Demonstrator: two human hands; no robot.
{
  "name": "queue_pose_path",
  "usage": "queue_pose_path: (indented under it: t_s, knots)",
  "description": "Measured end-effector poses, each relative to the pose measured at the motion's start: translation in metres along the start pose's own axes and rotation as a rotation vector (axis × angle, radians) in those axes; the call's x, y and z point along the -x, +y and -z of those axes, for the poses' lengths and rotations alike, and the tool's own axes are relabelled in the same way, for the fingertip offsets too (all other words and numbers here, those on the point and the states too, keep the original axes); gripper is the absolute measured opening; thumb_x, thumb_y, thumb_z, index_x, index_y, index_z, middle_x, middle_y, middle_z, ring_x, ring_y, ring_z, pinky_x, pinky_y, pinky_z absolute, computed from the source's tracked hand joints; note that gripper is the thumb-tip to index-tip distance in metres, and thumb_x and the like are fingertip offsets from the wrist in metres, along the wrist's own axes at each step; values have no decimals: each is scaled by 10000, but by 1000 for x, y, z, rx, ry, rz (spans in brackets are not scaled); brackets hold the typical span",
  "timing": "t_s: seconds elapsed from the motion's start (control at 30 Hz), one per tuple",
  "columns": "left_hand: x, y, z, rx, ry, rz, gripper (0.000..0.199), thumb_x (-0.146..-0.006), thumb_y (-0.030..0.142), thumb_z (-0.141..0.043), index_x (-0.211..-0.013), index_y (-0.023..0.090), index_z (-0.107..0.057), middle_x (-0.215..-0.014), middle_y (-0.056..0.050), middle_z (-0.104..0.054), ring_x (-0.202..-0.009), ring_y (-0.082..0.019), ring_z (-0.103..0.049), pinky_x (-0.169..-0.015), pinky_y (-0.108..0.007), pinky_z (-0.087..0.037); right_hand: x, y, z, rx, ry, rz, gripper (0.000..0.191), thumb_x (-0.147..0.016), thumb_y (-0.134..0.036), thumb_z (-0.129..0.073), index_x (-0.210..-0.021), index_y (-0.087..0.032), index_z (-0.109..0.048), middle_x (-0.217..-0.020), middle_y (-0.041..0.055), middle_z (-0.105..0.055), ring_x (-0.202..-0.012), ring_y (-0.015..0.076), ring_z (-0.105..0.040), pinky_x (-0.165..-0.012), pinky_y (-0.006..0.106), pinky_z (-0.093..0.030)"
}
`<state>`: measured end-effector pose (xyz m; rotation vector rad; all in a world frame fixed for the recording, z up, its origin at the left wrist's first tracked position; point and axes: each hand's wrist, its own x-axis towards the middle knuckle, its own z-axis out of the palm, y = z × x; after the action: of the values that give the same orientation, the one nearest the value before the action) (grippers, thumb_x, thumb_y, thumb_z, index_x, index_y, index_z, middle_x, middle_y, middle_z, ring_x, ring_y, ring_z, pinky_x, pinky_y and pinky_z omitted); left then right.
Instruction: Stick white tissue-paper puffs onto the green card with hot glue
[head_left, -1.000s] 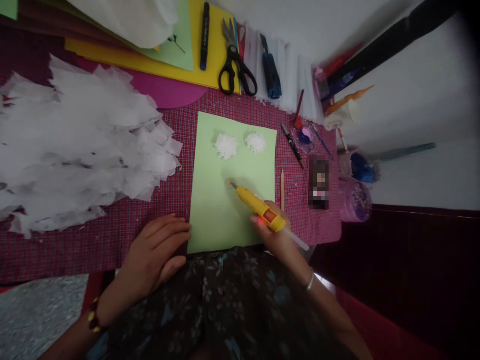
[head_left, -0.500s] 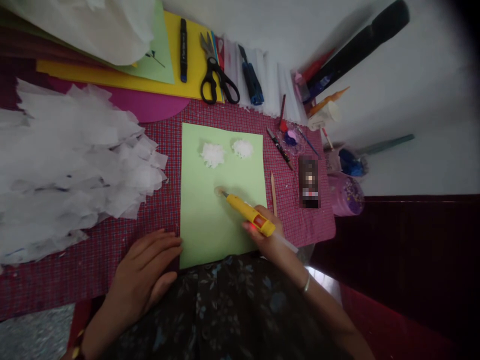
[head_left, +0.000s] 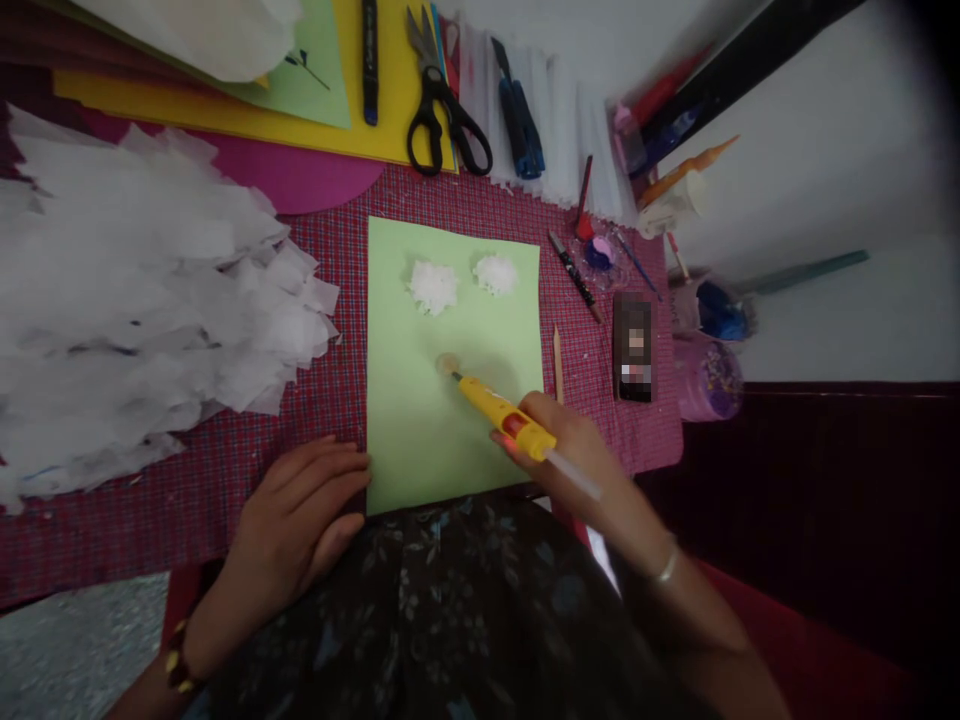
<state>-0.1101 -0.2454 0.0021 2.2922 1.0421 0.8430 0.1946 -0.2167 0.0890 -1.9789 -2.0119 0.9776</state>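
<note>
My right hand (head_left: 566, 445) is closed around a yellow hot glue gun (head_left: 502, 412) with a clear glue stick (head_left: 574, 474) sticking out of its back end. The dark nozzle is at a round, shiny patch of glue (head_left: 448, 364) on a light green sheet of paper (head_left: 409, 420). Two white ruffled paper clusters, a left one (head_left: 433, 287) and a right one (head_left: 495, 273), sit on the upper part of that sheet. My left hand (head_left: 307, 510) lies flat with its fingers stretched out, fingertips at the sheet's left edge, holding nothing.
A large heap of white paper pieces (head_left: 150, 300) covers the left of the checked tablecloth (head_left: 349, 290). Black scissors (head_left: 439, 120), a marker (head_left: 370, 60) and a blue cutter (head_left: 520, 125) lie at the back. Pens, a pencil (head_left: 558, 362) and a dark box (head_left: 634, 345) are on the right.
The view has shifted slightly, so the table appears higher in the picture. The glue patch around the nozzle looks a bit larger. My left hand stays beside the sheet.
</note>
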Motion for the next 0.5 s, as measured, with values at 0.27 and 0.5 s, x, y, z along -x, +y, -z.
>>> queue_pose_path:
  t_s: [0.27,0.5]
  knots:
    - [-4,1,-2,-37,48,-25,163,-950,199,-518,-1033,205,-659,-1017,-49,-750,-988,-217,-695,-964,-415,-561,-5,-3,24,-906,145,-142,554,-832,-804,-401,-791,-257,-484,-694,-18,-526,-409,75,-261,-381,262,-283]
    - [7,-12,-7,-84,58,-22,205,-937,243,-520,-1083,262,-663,-1064,-22,-740,-1028,-247,-688,-956,-423,-553,13,6,-67,-1341,-46,-259,466,-785,-642,-680,-894,-194,-616,-636,-25,-541,-523,111,-514,-505,249,-434]
